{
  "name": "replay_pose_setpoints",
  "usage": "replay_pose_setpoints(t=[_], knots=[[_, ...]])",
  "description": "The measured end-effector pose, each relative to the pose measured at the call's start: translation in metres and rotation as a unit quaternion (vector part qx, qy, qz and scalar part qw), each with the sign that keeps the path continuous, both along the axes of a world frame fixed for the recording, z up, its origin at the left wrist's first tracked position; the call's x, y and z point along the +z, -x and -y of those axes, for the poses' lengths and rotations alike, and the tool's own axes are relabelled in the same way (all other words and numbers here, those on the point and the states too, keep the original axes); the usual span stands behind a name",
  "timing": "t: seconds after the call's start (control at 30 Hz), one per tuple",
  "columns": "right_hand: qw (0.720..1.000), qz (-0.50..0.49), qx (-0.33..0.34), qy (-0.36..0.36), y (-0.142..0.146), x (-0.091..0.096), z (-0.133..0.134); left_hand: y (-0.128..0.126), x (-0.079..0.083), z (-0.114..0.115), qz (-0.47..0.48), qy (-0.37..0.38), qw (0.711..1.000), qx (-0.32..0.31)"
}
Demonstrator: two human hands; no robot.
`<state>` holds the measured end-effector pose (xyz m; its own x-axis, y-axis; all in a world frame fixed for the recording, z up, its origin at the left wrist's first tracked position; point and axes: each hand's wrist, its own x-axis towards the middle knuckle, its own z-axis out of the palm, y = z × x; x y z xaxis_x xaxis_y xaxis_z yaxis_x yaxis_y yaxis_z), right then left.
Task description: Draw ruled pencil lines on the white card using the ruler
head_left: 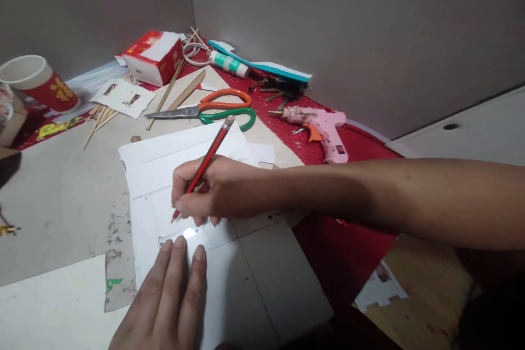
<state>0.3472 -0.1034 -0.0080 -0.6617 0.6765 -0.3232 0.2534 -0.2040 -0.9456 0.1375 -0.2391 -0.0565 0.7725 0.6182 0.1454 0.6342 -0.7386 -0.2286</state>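
Observation:
A red and black pencil [208, 159] is gripped in my right hand [213, 188], its tip close to a clear ruler [189, 233] on white card [153, 175]. Whether the tip touches the card I cannot tell. My left hand [168, 298] lies flat with its fingers stretched out, fingertips pressing on the ruler's near edge. Thin pencil lines run across the card. Part of the ruler is hidden under my right hand.
Scissors [176, 114] with orange and green handles lie beyond the card. A pink glue gun [318, 123] rests behind my right forearm. Farther back stand a tissue pack [158, 57], a glue stick [227, 63] and, at the left, a paper cup [45, 85]. Grey walls close off the back.

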Motion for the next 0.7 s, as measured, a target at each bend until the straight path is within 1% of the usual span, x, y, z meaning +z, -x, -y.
replay_pose_setpoints(t=[0.03,0.17,0.23,0.37,0.5,0.7], knots=[[1.0,0.009,0.013,-0.021,0.002,0.0,0.001,0.0,0.002,-0.001,-0.011,0.0,1.0,-0.008],[0.987,0.003,0.046,-0.154,0.013,-0.005,0.004,-0.002,0.009,-0.004,-0.026,-0.009,0.999,-0.023],[0.98,-0.002,0.06,-0.187,0.017,-0.008,0.004,-0.003,0.011,-0.005,-0.024,-0.011,0.999,-0.028],[0.975,-0.01,0.085,-0.207,0.021,-0.01,0.003,-0.004,0.01,-0.004,-0.021,-0.006,0.999,-0.027],[0.97,-0.021,0.095,-0.222,0.022,-0.012,0.003,-0.004,0.01,-0.003,-0.014,-0.012,1.0,-0.022],[0.969,-0.017,0.108,-0.221,0.023,-0.012,0.002,-0.005,0.01,-0.004,-0.013,-0.011,1.0,-0.022]])
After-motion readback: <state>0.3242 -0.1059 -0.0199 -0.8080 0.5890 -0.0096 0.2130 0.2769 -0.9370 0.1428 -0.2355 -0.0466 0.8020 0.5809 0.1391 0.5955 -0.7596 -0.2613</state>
